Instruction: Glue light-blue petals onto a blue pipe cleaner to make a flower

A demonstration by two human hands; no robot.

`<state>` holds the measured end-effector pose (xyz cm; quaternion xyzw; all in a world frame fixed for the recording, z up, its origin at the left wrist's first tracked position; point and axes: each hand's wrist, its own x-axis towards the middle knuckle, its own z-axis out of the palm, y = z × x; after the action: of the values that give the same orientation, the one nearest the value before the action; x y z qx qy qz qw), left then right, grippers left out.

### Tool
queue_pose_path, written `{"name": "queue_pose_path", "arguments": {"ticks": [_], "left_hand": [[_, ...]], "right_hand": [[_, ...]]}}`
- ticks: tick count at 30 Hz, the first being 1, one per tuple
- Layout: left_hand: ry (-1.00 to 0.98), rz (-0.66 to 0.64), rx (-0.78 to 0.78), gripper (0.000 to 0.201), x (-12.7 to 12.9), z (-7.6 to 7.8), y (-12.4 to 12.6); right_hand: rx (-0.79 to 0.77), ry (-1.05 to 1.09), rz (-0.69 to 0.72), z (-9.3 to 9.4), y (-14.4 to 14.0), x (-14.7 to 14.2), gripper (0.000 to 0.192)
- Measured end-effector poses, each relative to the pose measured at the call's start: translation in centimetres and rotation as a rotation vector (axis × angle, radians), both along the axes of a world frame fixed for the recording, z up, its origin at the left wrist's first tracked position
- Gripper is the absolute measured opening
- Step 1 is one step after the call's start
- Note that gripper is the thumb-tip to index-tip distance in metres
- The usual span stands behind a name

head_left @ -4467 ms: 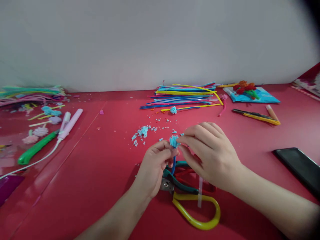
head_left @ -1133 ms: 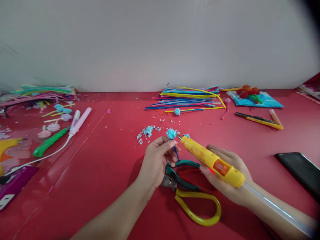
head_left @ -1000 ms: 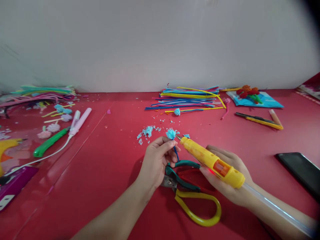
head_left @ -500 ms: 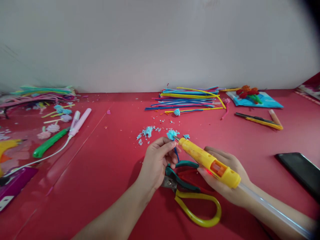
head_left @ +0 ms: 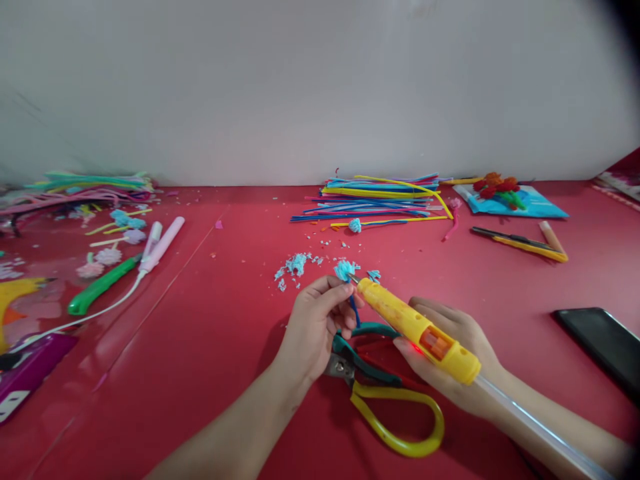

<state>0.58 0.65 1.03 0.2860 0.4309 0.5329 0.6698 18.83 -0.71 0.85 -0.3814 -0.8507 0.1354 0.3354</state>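
Between thumb and fingers, my left hand pinches a light-blue pipe-cleaner flower with a dark blue stem. My right hand is closed around a yellow hot glue gun, with a clear glue stick coming out of its back end and a red light glowing on its side. The gun's metal nozzle meets the flower's right edge; whether glue is coming out cannot be seen. Below the hands lie scissors with a yellow handle and pliers with teal and red handles, partly covered.
Light-blue fluff clippings lie beyond my left hand. Further back are a pipe-cleaner bundle and another blue flower. A phone lies right; a green-handled cutter and a pink corded tool lie left.
Almost nothing differs. Both hands keep their holds, and the glue gun's nozzle stays at the flower; the whole view has shifted very slightly.
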Motion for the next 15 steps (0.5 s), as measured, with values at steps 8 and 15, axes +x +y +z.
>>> {"name": "queue_pose_path", "arguments": {"ticks": [8,15], "left_hand": [[-0.017,-0.002,-0.005,0.017,-0.06,-0.21,0.04],[-0.021,0.000,0.001,0.016,-0.04,-0.11,0.02]], "right_hand": [[-0.004,-0.018,-0.015,-0.23,-0.07,0.05,0.018],[-0.009,-0.043,-0.032,-0.11,-0.15,0.12,0.019]]}}
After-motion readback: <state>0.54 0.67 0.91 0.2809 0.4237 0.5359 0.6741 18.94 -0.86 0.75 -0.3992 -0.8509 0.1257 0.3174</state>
